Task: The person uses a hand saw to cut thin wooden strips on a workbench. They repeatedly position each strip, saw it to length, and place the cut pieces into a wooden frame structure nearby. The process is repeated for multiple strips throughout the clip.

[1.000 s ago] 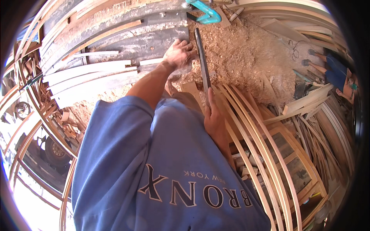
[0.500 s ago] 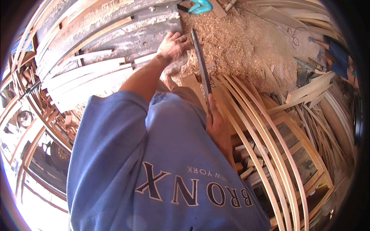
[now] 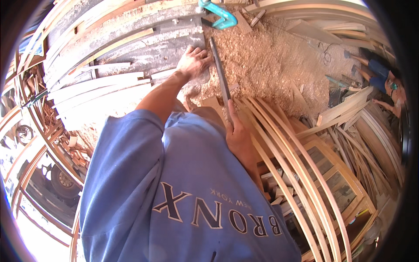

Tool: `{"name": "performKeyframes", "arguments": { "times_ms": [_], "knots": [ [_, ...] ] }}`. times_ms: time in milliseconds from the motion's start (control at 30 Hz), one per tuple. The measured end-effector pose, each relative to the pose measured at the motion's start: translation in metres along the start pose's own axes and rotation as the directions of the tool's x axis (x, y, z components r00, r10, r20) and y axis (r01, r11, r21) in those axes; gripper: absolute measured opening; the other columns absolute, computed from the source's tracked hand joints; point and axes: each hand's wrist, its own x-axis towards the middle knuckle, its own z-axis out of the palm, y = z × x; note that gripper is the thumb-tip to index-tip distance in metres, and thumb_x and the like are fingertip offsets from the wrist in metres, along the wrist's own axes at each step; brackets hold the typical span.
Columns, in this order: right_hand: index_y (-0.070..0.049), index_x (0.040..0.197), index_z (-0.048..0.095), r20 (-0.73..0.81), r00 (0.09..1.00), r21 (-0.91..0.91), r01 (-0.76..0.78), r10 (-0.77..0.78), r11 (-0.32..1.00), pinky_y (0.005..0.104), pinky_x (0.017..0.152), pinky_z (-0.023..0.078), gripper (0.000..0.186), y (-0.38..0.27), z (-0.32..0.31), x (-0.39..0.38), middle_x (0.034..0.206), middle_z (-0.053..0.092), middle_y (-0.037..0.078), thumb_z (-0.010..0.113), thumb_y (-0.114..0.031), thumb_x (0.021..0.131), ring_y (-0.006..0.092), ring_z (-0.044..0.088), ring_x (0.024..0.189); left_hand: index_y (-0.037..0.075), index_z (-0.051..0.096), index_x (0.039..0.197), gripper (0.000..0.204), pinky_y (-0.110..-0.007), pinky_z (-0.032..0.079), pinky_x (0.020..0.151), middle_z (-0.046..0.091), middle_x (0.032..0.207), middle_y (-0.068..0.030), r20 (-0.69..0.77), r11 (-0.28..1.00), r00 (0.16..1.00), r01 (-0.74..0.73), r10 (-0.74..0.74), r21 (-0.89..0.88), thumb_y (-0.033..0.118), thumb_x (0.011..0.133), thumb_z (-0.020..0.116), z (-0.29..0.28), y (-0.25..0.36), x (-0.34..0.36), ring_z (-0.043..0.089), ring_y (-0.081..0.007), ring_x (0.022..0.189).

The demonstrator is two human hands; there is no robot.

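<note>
My left hand (image 3: 192,63) lies on the dark, paint-marked board (image 3: 166,52) near its right corner, fingers bent but apart. My right hand (image 3: 236,129) grips the lower end of a long dark bar (image 3: 218,65), which points away from me just right of the board and my left hand. A teal clamp (image 3: 220,17) is at the board's upper right. Pale curved wooden strips (image 3: 100,83) lie on the board's nearer side.
Wood shavings (image 3: 275,56) cover the ground. Long curved battens (image 3: 283,157) run past my right side over a wooden glazed frame (image 3: 340,174). Offcuts (image 3: 345,109) pile at right, where another person (image 3: 379,74) is partly seen. A vehicle wheel (image 3: 63,181) shows at lower left.
The whole view has shifted slightly as my head moved. My hands and the bar hold nearly the same positions relative to the board. The other person's arm shows more clearly now.
</note>
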Motion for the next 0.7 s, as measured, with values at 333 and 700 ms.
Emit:
{"name": "performKeyframes", "arguments": {
  "times_ms": [333, 700],
  "knots": [
    [-0.015, 0.154, 0.028, 0.050, 0.997, -0.069, -0.055, 0.058, 0.996, 0.0503, 0.084, 0.050, 0.063, -0.033, -0.019, -0.018, 0.112, 0.064, 0.028, 0.047, -0.006, 0.094, 0.0452, 0.063, 0.098, 0.019, 0.061, 0.099, 0.016, -0.041, 0.039, 0.091, 0.057, 0.095, 0.0002, 0.022, 0.999, 0.999, -0.041, 0.040, 0.034, 0.032, 0.089, 0.061, -0.005, -0.007, -0.002, 0.053, -0.0211, 0.100],
    [-0.017, 0.154, 0.029, 0.056, 0.994, -0.030, -0.092, 0.093, 0.995, 0.0499, 0.086, 0.050, 0.064, -0.044, -0.021, -0.009, 0.123, 0.060, 0.029, 0.047, -0.005, 0.094, 0.0459, 0.061, 0.104, 0.017, 0.063, 0.102, 0.020, -0.042, 0.039, 0.093, 0.060, 0.101, 0.0008, 0.012, 0.998, 0.999, -0.046, 0.046, -0.047, 0.034, 0.089, 0.062, -0.002, -0.008, -0.003, 0.053, -0.0212, 0.103]
  ]
}}
